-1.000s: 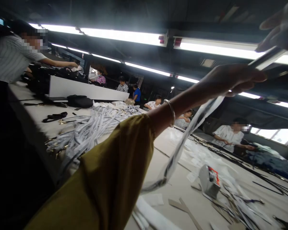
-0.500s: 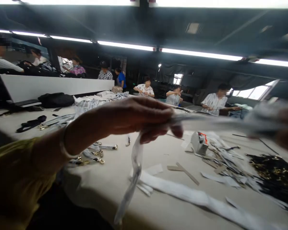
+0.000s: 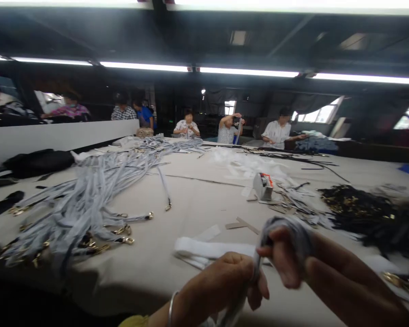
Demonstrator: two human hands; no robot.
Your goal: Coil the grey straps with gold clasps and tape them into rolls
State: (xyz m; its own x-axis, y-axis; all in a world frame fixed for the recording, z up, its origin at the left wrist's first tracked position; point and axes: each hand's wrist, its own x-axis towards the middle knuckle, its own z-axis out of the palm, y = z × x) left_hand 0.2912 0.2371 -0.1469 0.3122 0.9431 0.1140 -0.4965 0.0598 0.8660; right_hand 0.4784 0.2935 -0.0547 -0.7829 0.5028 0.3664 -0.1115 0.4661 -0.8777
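A dark strap in a thin whitish wrapping [image 3: 288,225] runs between my hands and loops over the fingers of my right hand [image 3: 289,261], which is closed on it. My left hand [image 3: 233,274], with a bangle at the wrist, pinches the same strap just below the loop. The strap's lower part hangs beneath my left hand, partly hidden. Behind my hands, a folded white strip [image 3: 214,249] lies on the table. To the left is a big heap of wrapped straps [image 3: 95,195] with gold-coloured clips.
A small grey dispenser-like box with red edging [image 3: 263,187] stands mid-table among paper scraps [image 3: 286,202]. Dark straps with gold hardware [image 3: 357,206] are piled at the right. A black bag [image 3: 39,164] lies at the left. Several people work along the far side of the table [image 3: 191,206].
My hands have come down and closer together, and the stretched strap is now looped around my right hand. The view has swung right, showing more of the strap heap.
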